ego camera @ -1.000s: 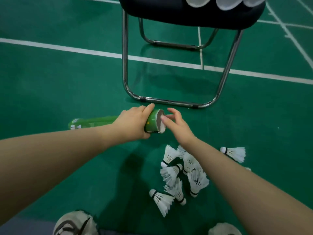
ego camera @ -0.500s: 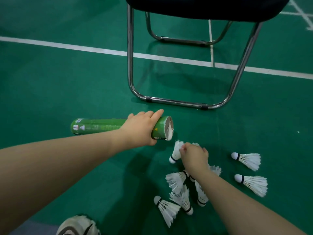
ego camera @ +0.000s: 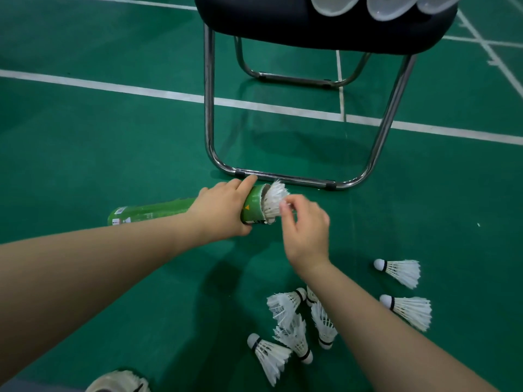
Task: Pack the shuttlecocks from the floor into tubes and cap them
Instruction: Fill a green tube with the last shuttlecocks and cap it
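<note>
Two hands: both reach in on bare forearms from the bottom edge, and we see them meet at the mouth of the tube.
Left hand point(ego camera: 223, 210): it's wrapped round the tube point(ego camera: 158, 212) close to its open end, fingers point(ego camera: 246, 183) curled over the top.
Tube: long glossy green cylinder held sideways low over the floor point(ego camera: 85, 137). We can't tell if it touches. The open mouth faces right, and the far left end carries some white print.
Right hand point(ego camera: 307, 227): its fingers point(ego camera: 285, 206) are bunched together and pinch the feather edge of the shuttlecock point(ego camera: 273, 199). It's a bit blurry there.
Shuttlecock: white, with a frayed, spiky feather skirt fanning out of the tube mouth. The narrow end is inside, so we can't see the cork.
Loose shuttlecocks point(ego camera: 294, 332): a small messy heap on the floor under the right forearm, feather cones pointing every which way, rounded white corks with a dark band.
Side pair point(ego camera: 402, 271): two more lie apart from the heap on the right, side by side, corks pointing left.
Chair point(ego camera: 209, 108): black padded seat on a bent shiny chrome frame. Its front floor bar sits just behind the tube.
Caps point(ego camera: 387, 7): round translucent plastic lids on the seat, cut off by the top edge.
Floor: matte green court surface with white painted lines.
Shoe point(ego camera: 119, 383): pale toe peeking in at the bottom.
</note>
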